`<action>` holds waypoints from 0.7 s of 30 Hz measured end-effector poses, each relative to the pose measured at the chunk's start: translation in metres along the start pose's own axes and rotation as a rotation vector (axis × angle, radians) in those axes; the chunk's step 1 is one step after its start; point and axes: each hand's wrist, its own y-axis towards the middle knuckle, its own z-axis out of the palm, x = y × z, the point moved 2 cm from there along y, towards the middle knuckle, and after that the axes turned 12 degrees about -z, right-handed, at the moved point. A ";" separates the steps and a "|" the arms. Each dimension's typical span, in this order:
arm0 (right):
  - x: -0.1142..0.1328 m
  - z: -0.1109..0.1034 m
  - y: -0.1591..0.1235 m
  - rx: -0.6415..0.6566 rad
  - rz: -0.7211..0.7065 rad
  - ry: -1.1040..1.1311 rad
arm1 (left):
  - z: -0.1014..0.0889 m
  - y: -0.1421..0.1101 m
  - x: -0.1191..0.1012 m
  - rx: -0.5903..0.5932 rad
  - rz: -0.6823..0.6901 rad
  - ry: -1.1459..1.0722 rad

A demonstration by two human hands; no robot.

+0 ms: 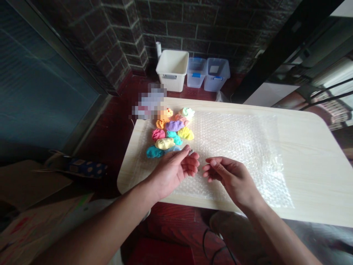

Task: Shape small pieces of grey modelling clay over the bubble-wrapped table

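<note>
My left hand (176,167) is closed in a pinch over the near part of the table, palm turned up. Between its thumb and index finger sits a small grey piece of clay (191,151). My right hand (230,175) faces it a short gap away, thumb and index fingertip pressed together; whatever may be in that pinch is too small to make out. Beyond my left hand lie several colourful soft lumps that look like modelling clay, among them a purple lump (174,126), a yellow lump (186,133), a red lump (158,134) and a teal lump (154,151).
Bubble wrap (242,147) covers much of the pale table (311,158). A pixelated patch hides something at the far left corner. On the floor behind stand a white bin (173,82) and two clear boxes (216,75). Cardboard (30,184) lies at the left.
</note>
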 end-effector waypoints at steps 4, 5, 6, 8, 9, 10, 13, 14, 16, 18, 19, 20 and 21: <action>-0.003 -0.001 0.000 -0.017 -0.006 0.053 | -0.001 -0.001 -0.001 -0.025 -0.055 -0.110; -0.003 -0.001 0.000 -0.015 -0.002 0.060 | 0.000 -0.001 -0.001 -0.018 -0.071 -0.125; -0.003 -0.001 0.000 -0.012 0.002 0.062 | 0.000 -0.002 -0.001 -0.007 -0.087 -0.134; -0.001 0.000 0.000 -0.002 0.006 0.049 | 0.000 -0.002 -0.002 0.005 -0.099 -0.147; 0.000 0.000 0.000 0.005 0.004 0.031 | 0.000 -0.003 -0.002 0.006 -0.091 -0.149; 0.001 0.000 -0.001 0.013 -0.003 0.004 | 0.000 -0.003 -0.003 0.003 -0.077 -0.149; 0.001 -0.002 -0.001 0.036 -0.071 -0.182 | -0.001 -0.002 -0.003 -0.018 -0.024 -0.126; 0.000 -0.003 -0.001 0.040 -0.116 -0.286 | -0.001 -0.001 -0.004 -0.025 -0.009 -0.110; -0.001 -0.004 -0.002 0.058 -0.227 -0.534 | -0.002 0.000 -0.004 -0.038 0.022 -0.073; -0.003 -0.003 -0.003 0.107 -0.337 -0.765 | -0.002 0.000 -0.004 -0.051 0.050 -0.037; -0.003 -0.002 -0.004 0.143 -0.381 -0.852 | -0.002 0.000 -0.004 -0.056 0.060 -0.023; -0.004 -0.001 -0.005 0.179 -0.415 -0.914 | -0.002 0.001 -0.004 -0.061 0.066 -0.012; -0.003 0.001 -0.005 0.207 -0.441 -0.953 | -0.002 0.001 -0.004 -0.064 0.069 -0.003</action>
